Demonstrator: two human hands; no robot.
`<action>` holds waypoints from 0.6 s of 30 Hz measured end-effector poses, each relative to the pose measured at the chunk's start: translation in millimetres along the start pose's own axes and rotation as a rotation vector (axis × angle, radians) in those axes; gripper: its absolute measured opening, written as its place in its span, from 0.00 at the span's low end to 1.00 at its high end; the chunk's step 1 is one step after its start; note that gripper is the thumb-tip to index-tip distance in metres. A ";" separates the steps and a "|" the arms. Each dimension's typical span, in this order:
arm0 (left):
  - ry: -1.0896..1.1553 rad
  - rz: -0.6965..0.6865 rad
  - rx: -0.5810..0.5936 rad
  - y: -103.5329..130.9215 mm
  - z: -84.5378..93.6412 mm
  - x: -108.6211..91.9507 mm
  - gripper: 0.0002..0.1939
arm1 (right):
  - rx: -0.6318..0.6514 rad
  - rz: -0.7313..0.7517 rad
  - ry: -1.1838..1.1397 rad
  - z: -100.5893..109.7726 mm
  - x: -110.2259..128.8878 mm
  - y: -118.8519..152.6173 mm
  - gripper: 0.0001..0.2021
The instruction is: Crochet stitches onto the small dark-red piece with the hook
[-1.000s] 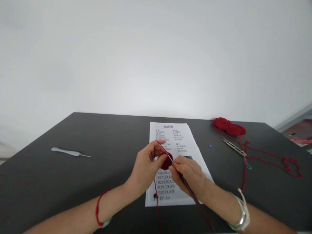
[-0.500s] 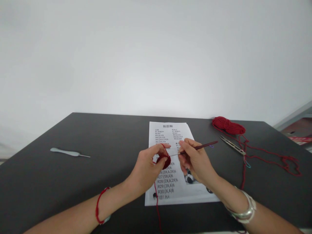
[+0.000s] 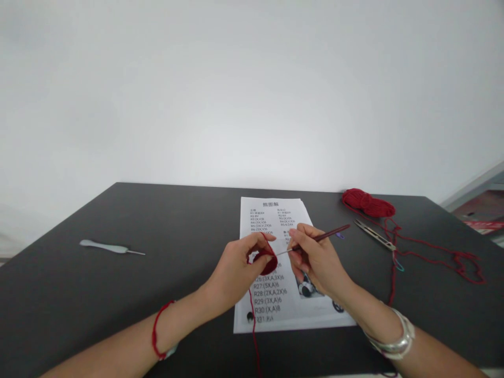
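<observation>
Pinched between the thumb and fingers of my left hand [image 3: 240, 265] is a small dark red crochet piece [image 3: 270, 266]. Red yarn [image 3: 252, 310] loops over that hand's index finger and trails down past the paper's lower edge. My right hand [image 3: 313, 257] is closed like a pen grip around a crochet hook [image 3: 329, 233] with a dark red handle. The hook's thin metal shaft points left, its tip at the upper right edge of the piece. Whether the tip sits inside a stitch is too small to tell. Both hands are above a printed pattern sheet [image 3: 246, 323].
On the left of the dark table [image 3: 118, 299] lies a grey-handled crochet hook [image 3: 108, 247]. At the right are a red yarn skein [image 3: 368, 203], thread snips [image 3: 374, 234], loose yarn strands, a purple stitch marker [image 3: 339, 235] and a teal one [image 3: 399, 266]. A white wall stands behind.
The red piece has tilted slightly in my left hand, showing more of its right side. The hook has swung a little, its handle end rising and its tip dropping slightly.
</observation>
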State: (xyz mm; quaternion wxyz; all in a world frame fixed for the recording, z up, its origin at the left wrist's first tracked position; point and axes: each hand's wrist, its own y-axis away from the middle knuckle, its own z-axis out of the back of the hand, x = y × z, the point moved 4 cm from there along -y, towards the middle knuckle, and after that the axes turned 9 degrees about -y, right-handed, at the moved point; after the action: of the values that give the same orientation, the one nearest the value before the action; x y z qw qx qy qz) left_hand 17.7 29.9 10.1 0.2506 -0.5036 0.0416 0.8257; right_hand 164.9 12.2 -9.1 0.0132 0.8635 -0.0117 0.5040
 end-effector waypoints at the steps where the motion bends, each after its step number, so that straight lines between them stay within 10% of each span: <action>1: 0.053 0.027 -0.015 -0.6 0.4 1.6 0.06 | 0.021 0.027 0.020 0.0 1.7 0.2 0.17; 14: 0.461 0.266 -0.107 -1.7 1.5 3.2 0.13 | 0.181 0.797 0.837 -16.5 20.8 27.8 0.08; 18: 0.450 0.267 -0.115 -1.5 1.8 3.5 0.14 | 0.149 0.746 0.805 -16.0 18.0 27.4 0.09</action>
State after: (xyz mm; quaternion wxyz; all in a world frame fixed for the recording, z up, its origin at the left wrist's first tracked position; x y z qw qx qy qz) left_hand 15.7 33.0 8.2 0.0948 -0.6779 0.1152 0.7199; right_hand 159.0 -14.8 14.7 -0.2238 0.5384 -0.2752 0.7643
